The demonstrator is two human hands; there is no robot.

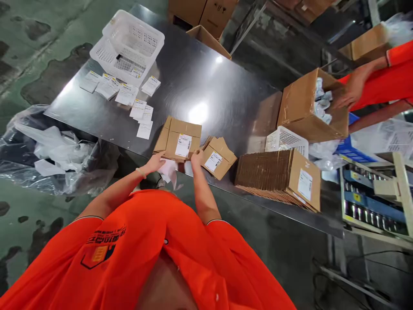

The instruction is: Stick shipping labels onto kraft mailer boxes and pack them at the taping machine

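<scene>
A folded brown cardboard box (185, 127) with a white printed label (183, 145) lies at the near edge of the metal table. My left hand (155, 163) is closed at its near left corner, fingers pinched on a limp whitish paper sheet (168, 170) that hangs below the edge. Whether those fingers also grip the cardboard is hard to make out. At the near right corner, my right hand (196, 159) is closed on the box. Just right of that hand sits a second folded box (226, 151) bearing a label.
Several stacks of labels (127, 94) lie by a white plastic basket (151, 39). A row of flattened boxes (263, 170) stands right, near an open carton (295, 101) where a co-worker's hand (350, 92) reaches. A plastic-lined bin (97, 170) is left; a roller conveyor (371, 211) is far right.
</scene>
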